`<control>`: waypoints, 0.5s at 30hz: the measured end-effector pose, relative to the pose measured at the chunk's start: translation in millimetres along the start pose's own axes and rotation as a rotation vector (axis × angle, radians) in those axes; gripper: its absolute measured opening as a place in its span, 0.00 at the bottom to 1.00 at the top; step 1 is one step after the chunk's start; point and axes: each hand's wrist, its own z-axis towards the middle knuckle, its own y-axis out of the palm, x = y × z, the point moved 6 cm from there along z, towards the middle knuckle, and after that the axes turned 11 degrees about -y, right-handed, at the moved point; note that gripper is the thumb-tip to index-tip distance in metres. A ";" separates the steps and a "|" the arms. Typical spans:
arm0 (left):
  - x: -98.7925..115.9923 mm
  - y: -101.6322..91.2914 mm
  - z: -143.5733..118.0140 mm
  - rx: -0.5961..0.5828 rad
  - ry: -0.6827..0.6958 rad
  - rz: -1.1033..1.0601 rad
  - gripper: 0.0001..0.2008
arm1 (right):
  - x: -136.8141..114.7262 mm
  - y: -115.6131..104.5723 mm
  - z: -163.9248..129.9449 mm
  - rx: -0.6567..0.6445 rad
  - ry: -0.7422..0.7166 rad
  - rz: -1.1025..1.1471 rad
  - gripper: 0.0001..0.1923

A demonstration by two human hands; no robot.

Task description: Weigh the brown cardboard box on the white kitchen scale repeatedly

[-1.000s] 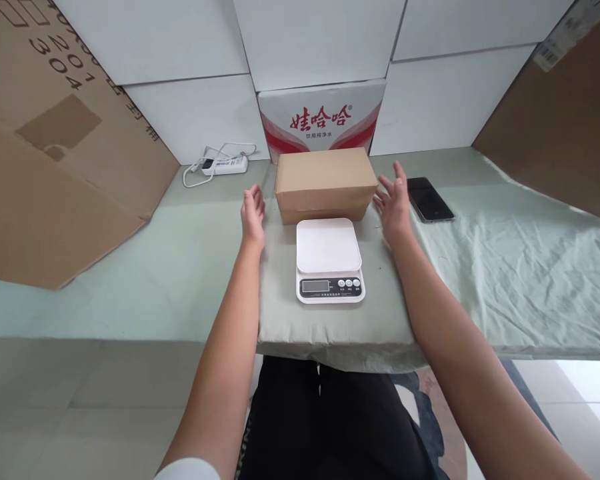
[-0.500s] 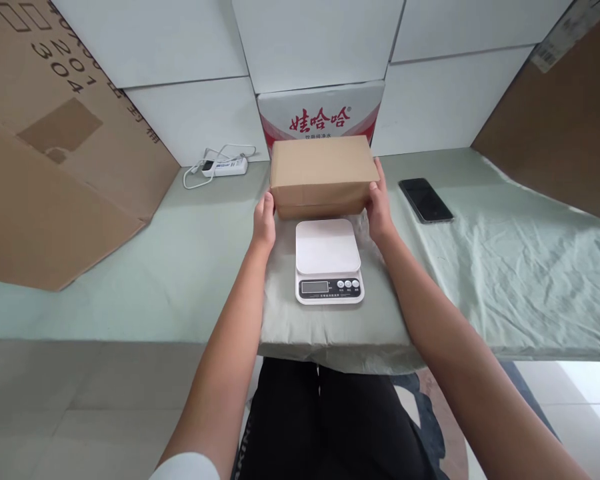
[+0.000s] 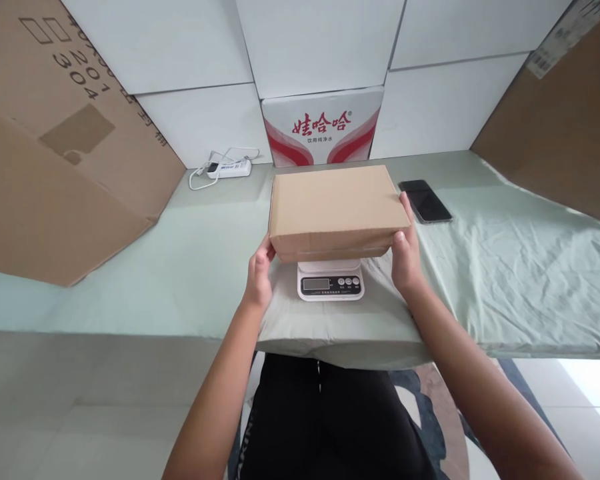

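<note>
A brown cardboard box (image 3: 337,203) is held between both my hands. My left hand (image 3: 260,270) grips its near left corner, and my right hand (image 3: 406,253) grips the right end with the thumb on the front face. Below the box is a white digital kitchen scale (image 3: 330,285). The box hides most of the weighing plate, while the scale's display and buttons show in front. Whether the box touches the plate, I cannot tell. The display shows no readable figures.
A black smartphone (image 3: 426,201) lies to the right on the green cloth (image 3: 200,267). At the back left is a white power strip (image 3: 229,168) with a cable. White boxes form the back wall, one with red lettering (image 3: 323,125). Large cardboard panels (image 3: 55,200) flank both sides.
Both hands have brought the cardboard box toward me, from behind the scale to over its weighing plate. The lettered white box behind is now uncovered.
</note>
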 end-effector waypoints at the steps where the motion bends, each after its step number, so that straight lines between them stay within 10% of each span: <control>1: -0.3 0.6 0.2 0.002 -0.004 0.002 0.48 | 0.2 0.1 -1.3 0.005 0.006 -0.006 0.46; 15: 1.0 -43.3 12.8 0.197 0.019 0.009 0.54 | 2.9 -30.0 13.3 0.342 0.168 0.100 0.47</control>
